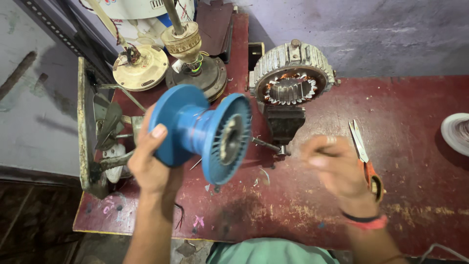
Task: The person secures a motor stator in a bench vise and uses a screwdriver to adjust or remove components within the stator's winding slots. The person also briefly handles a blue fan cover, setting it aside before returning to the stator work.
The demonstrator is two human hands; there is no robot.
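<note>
My left hand [149, 159] holds a blue plastic spool [200, 132] up above the red workbench [415, 195], with its ribbed flange turned toward the right. The spool's core looks almost bare. My right hand [334, 168] is blurred, to the right of the spool, with fingers pinched together. Whether a thin wire runs from it to the spool I cannot tell. Behind the spool a finned motor stator [292, 73] with copper windings sits above a small dark bench vise [284, 122].
Orange-handled scissors [364, 156] lie right of my right hand. Two ceiling-fan motor parts [141, 66] [195, 63] stand at the back left. A metal tray of fan parts [105, 137] hangs off the left edge. A white spool [457, 132] sits at the far right.
</note>
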